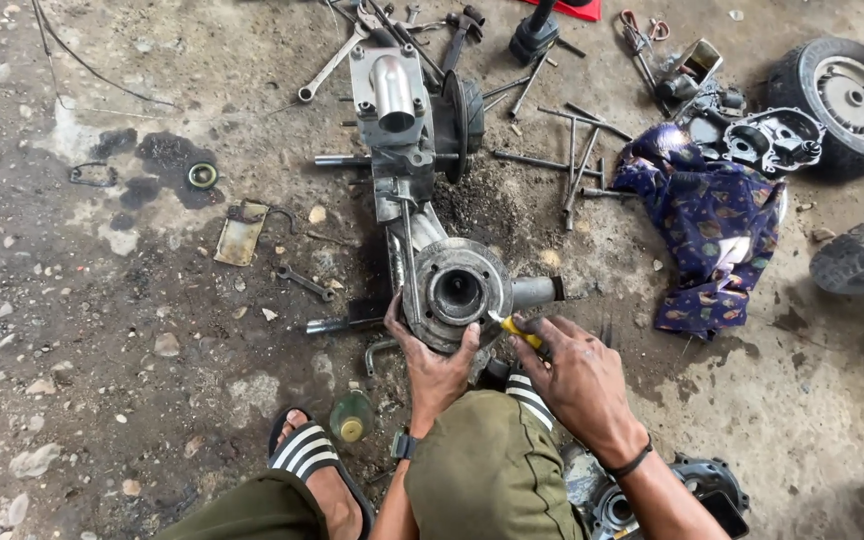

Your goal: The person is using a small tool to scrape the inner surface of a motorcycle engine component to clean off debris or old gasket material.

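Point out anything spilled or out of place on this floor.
Dark oil stains spread over the concrete left of the engine block, around a small ring. Wrenches and rods lie scattered, and a patterned cloth lies crumpled beside them.

Olive-green trousers (487,470) are worn, and black sandals with white stripes (307,452) are seen below the fingers. A dark watch (403,445) is strapped behind the left hand (435,365); a thin black band (630,464) is worn behind the right hand (577,380).

Bare concrete floor (102,300) lies open to the left; loose steel rods (572,160) and a crumpled blue patterned cloth (712,230) crowd the right, scattered spanners (332,65) above.
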